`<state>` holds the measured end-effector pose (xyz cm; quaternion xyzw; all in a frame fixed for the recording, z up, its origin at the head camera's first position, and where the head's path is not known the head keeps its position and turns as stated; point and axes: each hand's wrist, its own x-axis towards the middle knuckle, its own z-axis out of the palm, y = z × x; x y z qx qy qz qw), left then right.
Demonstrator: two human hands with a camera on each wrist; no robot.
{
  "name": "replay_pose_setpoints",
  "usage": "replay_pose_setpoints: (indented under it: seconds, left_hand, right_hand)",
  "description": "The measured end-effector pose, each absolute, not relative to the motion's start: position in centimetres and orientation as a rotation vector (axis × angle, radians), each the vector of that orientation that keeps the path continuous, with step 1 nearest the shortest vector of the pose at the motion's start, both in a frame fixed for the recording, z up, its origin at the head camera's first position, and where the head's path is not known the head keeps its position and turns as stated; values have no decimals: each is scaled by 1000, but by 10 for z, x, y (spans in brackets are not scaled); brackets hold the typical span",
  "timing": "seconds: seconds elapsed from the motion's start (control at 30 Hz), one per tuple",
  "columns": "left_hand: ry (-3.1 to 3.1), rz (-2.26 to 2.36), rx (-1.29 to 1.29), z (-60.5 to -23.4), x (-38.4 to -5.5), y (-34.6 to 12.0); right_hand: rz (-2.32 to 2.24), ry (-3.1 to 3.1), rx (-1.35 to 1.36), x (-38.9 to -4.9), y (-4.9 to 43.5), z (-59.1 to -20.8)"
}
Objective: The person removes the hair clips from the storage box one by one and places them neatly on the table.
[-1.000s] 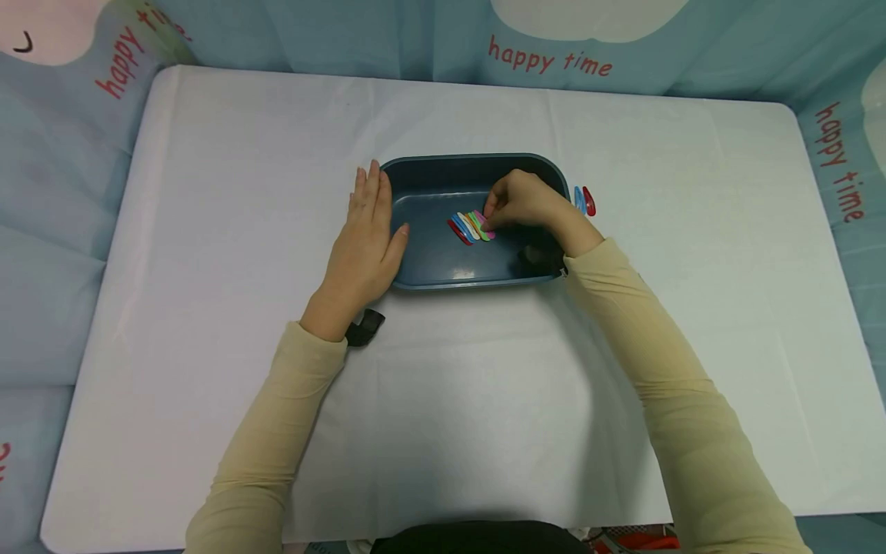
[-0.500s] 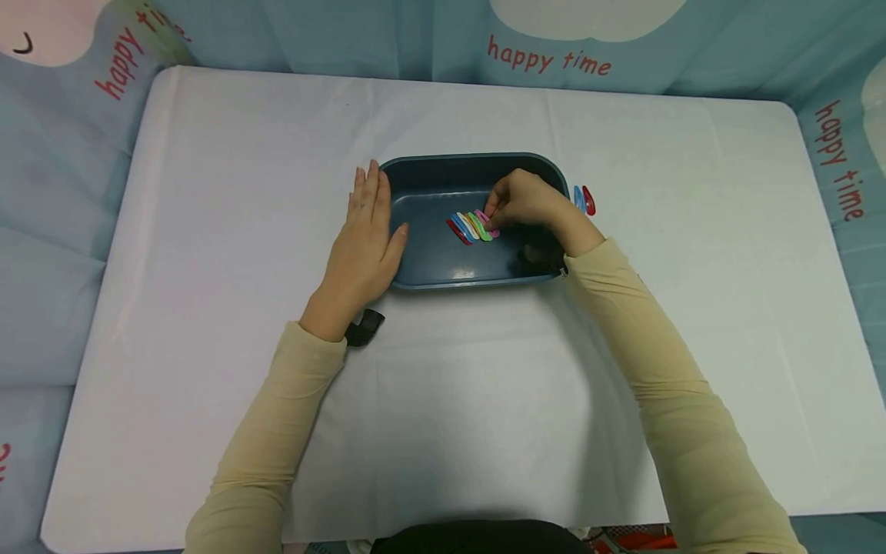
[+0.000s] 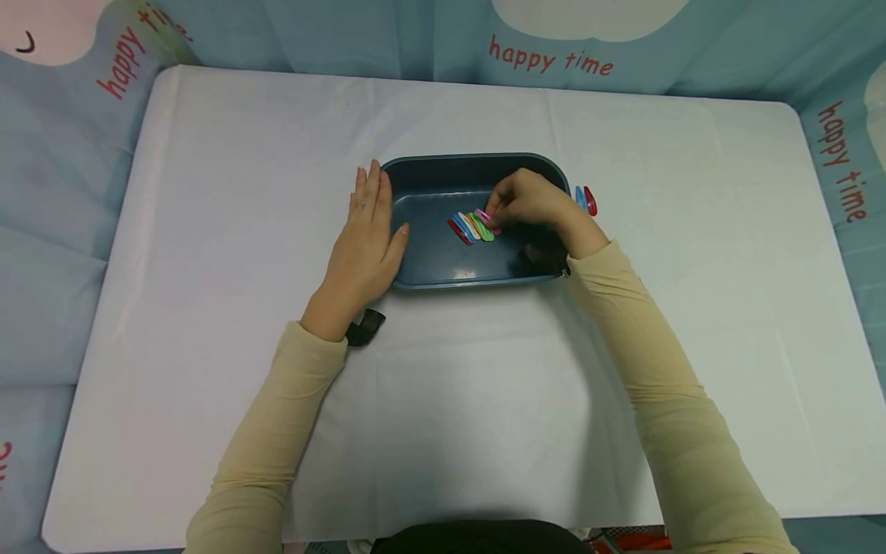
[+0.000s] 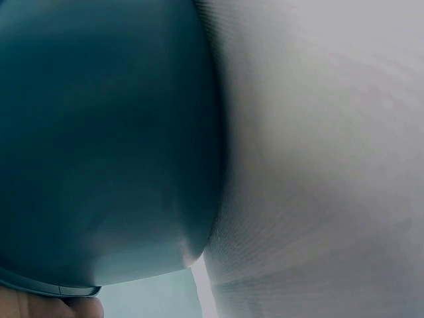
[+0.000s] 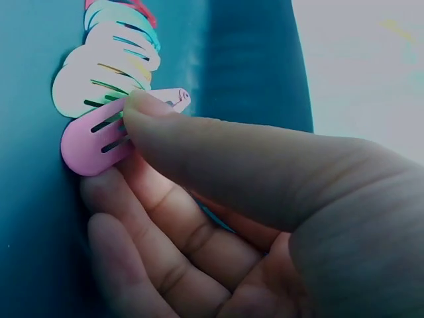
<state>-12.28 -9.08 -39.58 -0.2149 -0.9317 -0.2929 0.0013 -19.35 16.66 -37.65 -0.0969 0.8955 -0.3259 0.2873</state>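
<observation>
A dark blue rectangular tray [image 3: 443, 265] lies on the table. My left hand [image 3: 361, 246] has its fingers straight and rests along the tray's left end. In the left wrist view, fingertips [image 4: 50, 306] touch the tray's rim [image 4: 40, 283]. Inside the tray my right hand [image 3: 529, 204] pinches a pink snap hair clip [image 5: 89, 147] between thumb and fingers. Close beside it, several more snap clips lie in a slanted row: a green clip [image 3: 482, 228], a yellow one, a white one, blue ones and a red clip [image 3: 460, 233] at the left end.
Outside the tray's right end lie a blue clip [image 3: 580, 198] and a red clip [image 3: 590, 201], partly near my right wrist. A white cloth [image 3: 471, 400] covers the table. A printed blue curtain [image 3: 346, 38] hangs around it.
The pink clip has shifted slightly to the right, so more of it shows beside the green one. My right hand keeps its pinch, and my left hand has not moved.
</observation>
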Motion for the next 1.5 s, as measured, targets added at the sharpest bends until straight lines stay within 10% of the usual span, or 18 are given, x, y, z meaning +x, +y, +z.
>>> replay_pose_setpoints:
  seconds: [1.5]
  left_hand:
    - [-2988,-788,-844,-389,-133,-114]
  right_hand:
    - [-1681,2364,-183,-130,200,-361]
